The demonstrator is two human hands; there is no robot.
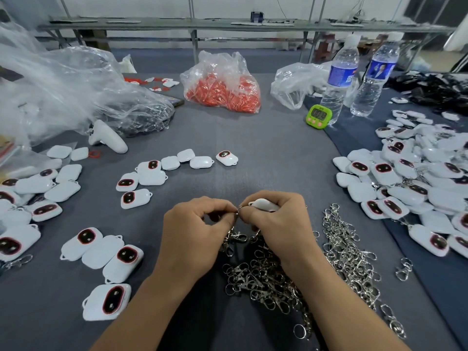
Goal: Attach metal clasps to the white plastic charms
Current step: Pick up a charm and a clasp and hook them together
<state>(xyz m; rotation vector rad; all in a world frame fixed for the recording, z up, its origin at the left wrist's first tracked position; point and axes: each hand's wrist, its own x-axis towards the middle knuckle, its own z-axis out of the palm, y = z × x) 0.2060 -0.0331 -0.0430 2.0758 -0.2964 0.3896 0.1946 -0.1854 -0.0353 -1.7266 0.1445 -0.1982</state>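
The left hand (200, 224) pinches the thin, stiff ring of a clasp (237, 211) at its fingertips. It meets the charm (263, 204), which the right hand (276, 219) grips just above the clasp pile (291, 274). The charm looks light, hard and slick, so it is probably best held by its body with the corner loop left free.

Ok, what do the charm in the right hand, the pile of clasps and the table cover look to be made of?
Charm in the right hand: smooth glossy white plastic, judging by its soft sheen and moulded loop. Clasps: bright silver metal, probably plated, with sharp glints. Table cover: matte grey-blue cloth or felt, no shine; weave too fine to tell.
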